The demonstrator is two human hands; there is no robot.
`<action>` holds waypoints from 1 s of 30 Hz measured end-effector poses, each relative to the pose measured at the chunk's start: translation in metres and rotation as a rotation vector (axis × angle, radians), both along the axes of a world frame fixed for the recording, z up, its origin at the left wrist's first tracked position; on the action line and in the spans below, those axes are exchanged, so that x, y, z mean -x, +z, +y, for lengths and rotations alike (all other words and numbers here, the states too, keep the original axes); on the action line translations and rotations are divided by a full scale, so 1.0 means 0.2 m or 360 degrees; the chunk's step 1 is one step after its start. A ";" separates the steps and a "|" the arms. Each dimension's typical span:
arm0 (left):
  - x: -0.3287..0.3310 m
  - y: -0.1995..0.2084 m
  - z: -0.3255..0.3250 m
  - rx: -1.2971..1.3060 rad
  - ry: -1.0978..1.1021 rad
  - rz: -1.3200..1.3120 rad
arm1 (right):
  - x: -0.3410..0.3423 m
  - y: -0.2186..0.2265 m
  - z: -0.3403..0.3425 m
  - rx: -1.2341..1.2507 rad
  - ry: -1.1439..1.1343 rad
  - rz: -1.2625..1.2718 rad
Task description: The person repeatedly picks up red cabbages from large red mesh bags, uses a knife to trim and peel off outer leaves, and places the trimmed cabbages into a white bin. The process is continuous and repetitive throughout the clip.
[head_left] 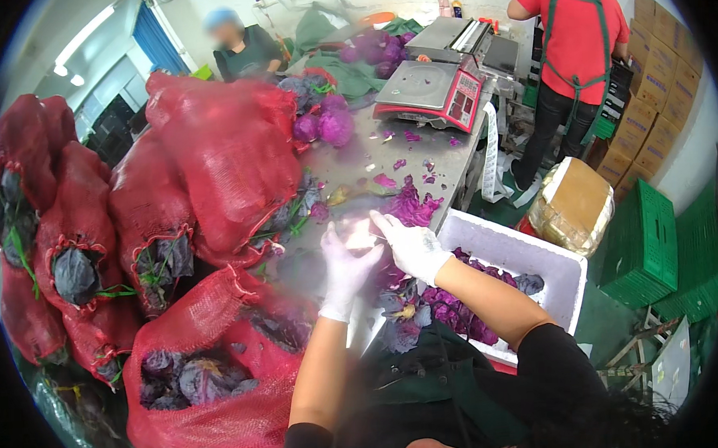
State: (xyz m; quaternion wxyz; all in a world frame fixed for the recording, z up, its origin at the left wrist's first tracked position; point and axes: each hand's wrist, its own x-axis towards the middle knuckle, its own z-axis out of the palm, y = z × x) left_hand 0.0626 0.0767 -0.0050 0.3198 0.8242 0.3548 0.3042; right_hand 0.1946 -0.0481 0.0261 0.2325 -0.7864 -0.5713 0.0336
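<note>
Grip of left hand [348, 264] and right hand [415, 249] too blurred to tell, purple leaves [414, 207] just beyond

Scale [425, 89]: red body, grey pan, just beside steel machine [459, 39] | paper strip [492, 154]: hanging | red-shirted person [577, 42]: near stacked cartons [650, 99] | green crates [639, 244]: stacked, right | taped bundle [570, 205]: near crates | blue-capped person [247, 54]: far side | blue curtain [155, 42]: upper left

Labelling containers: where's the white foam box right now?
Head view, right of centre: the white foam box sits beside the metal table, with purple leaves inside and the person's right forearm across it in the picture.
</note>
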 end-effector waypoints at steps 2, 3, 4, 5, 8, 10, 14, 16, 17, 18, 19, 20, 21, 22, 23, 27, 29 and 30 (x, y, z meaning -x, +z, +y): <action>-0.03 0.01 -0.01 -0.0078 -0.0005 0.0076 | 0.00 0.00 0.01 0.0037 -0.0010 -0.0067; -0.03 0.03 -0.01 -0.0103 -0.0031 0.0118 | 0.00 0.00 0.02 0.0028 -0.0032 -0.0095; -0.05 0.05 -0.01 -0.0098 -0.0033 0.0172 | 0.00 -0.01 0.03 0.0031 -0.0060 -0.0122; -0.06 0.07 -0.01 -0.0088 -0.0035 0.0225 | 0.00 -0.03 0.04 -0.0059 -0.0106 -0.0166; -0.08 0.12 -0.04 -0.0139 -0.0024 0.0298 | -0.05 -0.05 0.11 -0.0048 -0.0150 -0.0114; -0.08 0.11 0.00 -0.0127 -0.0066 0.0315 | -0.17 -0.04 0.14 -0.0232 -0.0051 0.0141; -0.05 0.09 0.00 -0.0179 -0.0137 0.0227 | -0.48 -0.07 0.17 0.0333 -0.0312 0.1220; -0.05 0.08 0.01 -0.0033 -0.0145 0.0274 | -0.51 -0.09 0.14 0.0126 -0.0164 0.1572; -0.04 0.08 0.02 -0.0023 -0.0136 0.0262 | -0.44 0.02 0.11 0.0037 -0.0124 0.1451; -0.05 0.08 0.03 -0.0014 -0.0127 0.0250 | -0.40 0.07 0.12 -0.0025 -0.0126 0.1421; -0.06 0.08 0.03 -0.0043 -0.0182 0.0236 | -0.37 0.06 0.13 -0.0130 -0.0103 0.1141; -0.07 0.09 0.03 -0.0030 -0.0192 0.0244 | -0.33 0.06 0.17 -0.0219 -0.0070 0.0872; -0.07 0.11 0.02 -0.0017 -0.0203 0.0250 | -0.30 0.09 0.21 0.0026 -0.0245 0.0561; -0.08 0.13 0.02 -0.0009 -0.0216 0.0249 | -0.31 0.11 0.24 0.0064 -0.0260 0.0536; -0.08 0.15 0.02 0.0007 -0.0230 0.0269 | -0.32 0.12 0.26 0.0102 -0.0278 0.0511; -0.09 0.19 0.03 -0.0006 -0.0254 0.0339 | -0.37 0.07 0.30 0.0006 -0.0222 0.0409; -0.08 0.16 0.04 -0.0051 -0.0252 0.0337 | -0.36 0.07 0.31 0.0029 -0.0236 0.0369; -0.08 0.15 0.04 -0.0069 -0.0243 0.0368 | -0.35 0.11 0.30 0.0075 -0.0273 0.0316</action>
